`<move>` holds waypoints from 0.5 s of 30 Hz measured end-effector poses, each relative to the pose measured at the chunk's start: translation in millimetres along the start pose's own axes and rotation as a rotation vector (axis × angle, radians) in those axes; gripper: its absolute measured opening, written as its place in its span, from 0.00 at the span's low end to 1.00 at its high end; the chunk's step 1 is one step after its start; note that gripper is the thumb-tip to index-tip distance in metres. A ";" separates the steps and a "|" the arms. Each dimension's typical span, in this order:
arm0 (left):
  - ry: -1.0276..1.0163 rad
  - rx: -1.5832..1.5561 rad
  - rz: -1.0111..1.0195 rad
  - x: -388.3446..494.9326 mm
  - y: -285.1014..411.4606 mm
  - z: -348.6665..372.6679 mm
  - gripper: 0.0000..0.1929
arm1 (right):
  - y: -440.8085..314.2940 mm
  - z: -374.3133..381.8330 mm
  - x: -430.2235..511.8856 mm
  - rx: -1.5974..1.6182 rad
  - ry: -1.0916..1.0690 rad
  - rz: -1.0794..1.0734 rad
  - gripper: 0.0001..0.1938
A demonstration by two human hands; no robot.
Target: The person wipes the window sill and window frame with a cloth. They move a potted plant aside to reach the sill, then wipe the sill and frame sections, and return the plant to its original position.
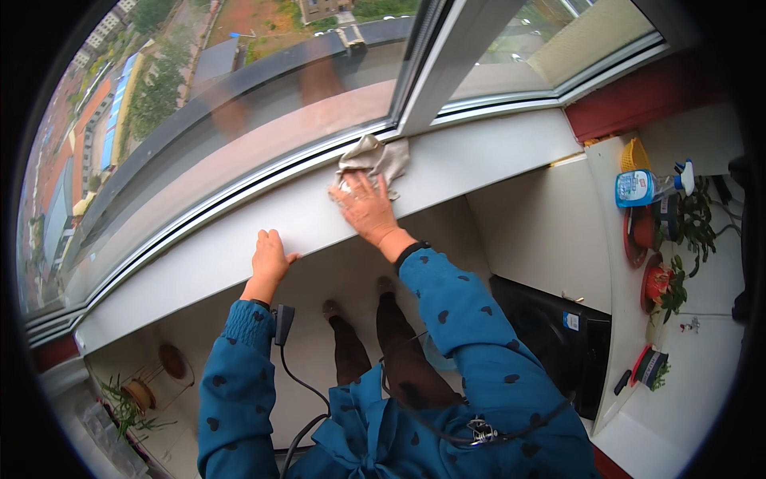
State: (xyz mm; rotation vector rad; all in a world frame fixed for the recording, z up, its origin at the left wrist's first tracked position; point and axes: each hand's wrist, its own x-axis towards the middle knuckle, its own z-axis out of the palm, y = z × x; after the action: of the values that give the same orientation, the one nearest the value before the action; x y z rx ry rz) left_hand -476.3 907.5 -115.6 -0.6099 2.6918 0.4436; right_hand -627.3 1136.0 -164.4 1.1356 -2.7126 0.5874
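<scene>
My right hand [368, 209] presses flat with spread fingers on a crumpled beige cloth [374, 157], which lies on the white windowsill [491, 146] against the window frame [413, 114]. Part of the cloth is hidden under the fingers. To the left, my left hand [270, 257] rests on the sill's front edge, fingers on top and thumb along the edge, with no object in it. A small dark device on a cable hangs by my left wrist.
At the right, a counter [604, 239] bears a blue spray bottle [635, 188], a yellow basket [634, 157] and potted plants [658, 284]. Beneath is a black appliance [538, 323]. More plants [139, 395] stand at lower left. A cable [296, 374] runs down by my left sleeve.
</scene>
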 end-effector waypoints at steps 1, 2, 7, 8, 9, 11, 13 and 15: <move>0.001 0.029 0.037 5.2 6.6 0.5 0.33 | 21.6 -5.4 -4.0 -0.030 0.022 -0.008 0.30; -0.002 0.060 0.067 10.9 12.0 0.1 0.35 | 49.3 -13.9 -10.0 -0.118 0.026 0.047 0.28; -0.138 0.129 0.056 31.8 16.8 -6.3 0.39 | 241.6 -88.3 -58.6 -0.460 0.217 0.260 0.19; -0.159 0.142 0.048 34.1 15.6 -6.4 0.39 | 273.4 -106.7 -73.6 -0.395 0.176 0.585 0.16; -0.169 0.151 0.060 36.7 14.8 -5.9 0.39 | 298.6 -125.3 -86.6 -0.496 0.258 0.600 0.13; -0.186 0.179 0.037 38.7 12.0 -3.6 0.40 | 314.2 -152.1 -102.4 -0.299 0.262 1.089 0.18; -0.177 0.158 0.070 37.6 9.5 -1.5 0.40 | 283.2 -164.4 -107.5 -0.228 0.383 0.926 0.20; -0.163 0.156 0.080 39.5 6.9 -2.6 0.41 | 222.1 -158.1 -87.6 -0.194 0.456 0.456 0.20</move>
State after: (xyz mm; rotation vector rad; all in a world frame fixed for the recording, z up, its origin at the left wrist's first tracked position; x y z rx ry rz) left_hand -513.7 898.5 -127.3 -0.4051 2.5710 0.2860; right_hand -726.1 1399.3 -110.5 0.2818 -2.5412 0.5385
